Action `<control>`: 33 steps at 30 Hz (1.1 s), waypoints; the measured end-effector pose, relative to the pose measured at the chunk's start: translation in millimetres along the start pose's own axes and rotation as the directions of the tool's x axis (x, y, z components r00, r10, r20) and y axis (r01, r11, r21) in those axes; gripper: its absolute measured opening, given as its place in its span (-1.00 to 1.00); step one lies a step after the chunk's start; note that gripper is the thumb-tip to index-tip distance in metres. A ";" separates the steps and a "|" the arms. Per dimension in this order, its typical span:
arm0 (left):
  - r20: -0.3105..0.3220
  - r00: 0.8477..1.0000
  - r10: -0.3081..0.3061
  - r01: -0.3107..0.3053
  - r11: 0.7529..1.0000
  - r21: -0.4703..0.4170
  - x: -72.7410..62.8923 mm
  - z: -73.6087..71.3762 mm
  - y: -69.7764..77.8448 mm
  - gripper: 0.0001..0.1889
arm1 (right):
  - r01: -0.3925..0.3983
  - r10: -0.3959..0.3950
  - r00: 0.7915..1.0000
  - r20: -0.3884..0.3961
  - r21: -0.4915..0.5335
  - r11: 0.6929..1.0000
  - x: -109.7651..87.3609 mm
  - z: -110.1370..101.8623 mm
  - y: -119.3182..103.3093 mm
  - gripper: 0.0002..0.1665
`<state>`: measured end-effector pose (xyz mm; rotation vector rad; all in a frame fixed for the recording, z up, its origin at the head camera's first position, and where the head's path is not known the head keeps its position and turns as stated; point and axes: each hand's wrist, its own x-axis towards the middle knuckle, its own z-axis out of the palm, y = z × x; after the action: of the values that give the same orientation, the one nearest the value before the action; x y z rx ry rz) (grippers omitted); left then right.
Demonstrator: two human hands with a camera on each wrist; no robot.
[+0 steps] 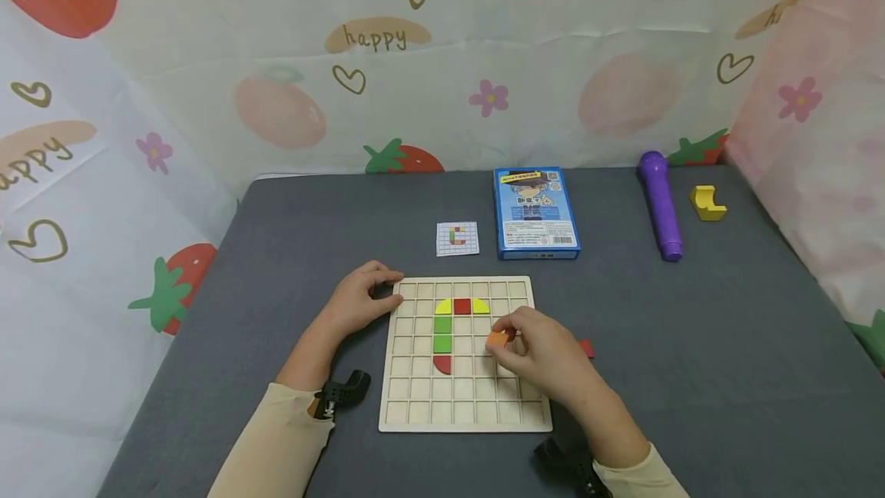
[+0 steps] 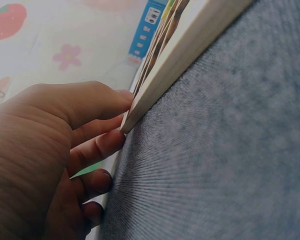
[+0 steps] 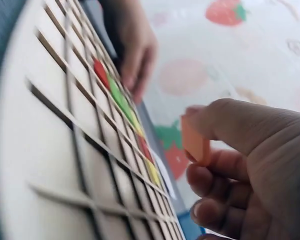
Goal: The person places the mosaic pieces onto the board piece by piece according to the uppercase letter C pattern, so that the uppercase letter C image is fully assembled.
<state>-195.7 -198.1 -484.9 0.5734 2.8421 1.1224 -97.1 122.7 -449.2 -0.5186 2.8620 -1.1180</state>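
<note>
A wooden grid board lies on the table. Set in its cells are yellow quarter-round pieces on both sides of a red square, two green squares and a red quarter-round piece. My left hand pinches the board's far left corner, thumb at the rim in the left wrist view. Between thumb and fingers, my right hand holds an orange block over the board's right half. Another red piece lies right of the board, partly behind that hand.
A small pattern card lies behind the board, beside a blue box. Farther right are a purple microphone-shaped object and a yellow notched block. A printed cloth backdrop stands along the table's back edge.
</note>
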 end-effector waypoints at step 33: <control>0.007 1.000 -0.009 0.009 1.000 0.007 2.0 1.5 -2.1 -0.59 | 0.011 -0.008 1.000 0.022 -0.155 0.988 -7.8 9.5 -10.7 -0.81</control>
<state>-198.0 -197.8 -487.2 0.5636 2.8406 1.1069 -85.1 111.6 -449.9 -0.5478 2.9462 -0.8890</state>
